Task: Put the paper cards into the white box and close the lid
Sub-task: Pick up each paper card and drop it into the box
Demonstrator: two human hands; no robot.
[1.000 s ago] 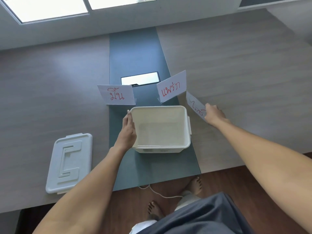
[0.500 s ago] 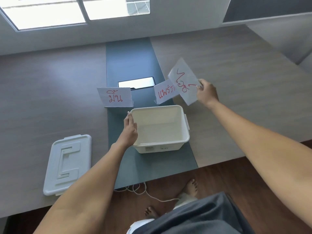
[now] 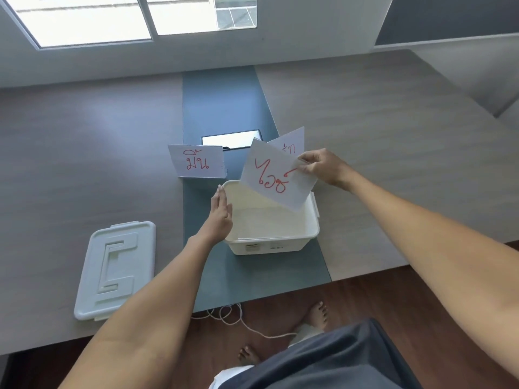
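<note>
Now lid [image 3: 116, 269] lies near table's [image 3: 70, 153] front edge; left hand [image 3: 220, 217] flat, fingers straight, against white box's [image 3: 271, 242] left wall on the centre strip; right hand [image 3: 323, 167] pinches tilted card [image 3: 276, 176] above its far rim.

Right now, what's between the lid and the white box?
In the head view, the left hand and forearm cross that stretch, the hand resting against the white box on its left wall. Otherwise only bare table separates it from the lid.

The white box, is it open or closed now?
Open. The white box shows its bare inside, and its lid lies flat on the table to the left, apart from it.
</note>
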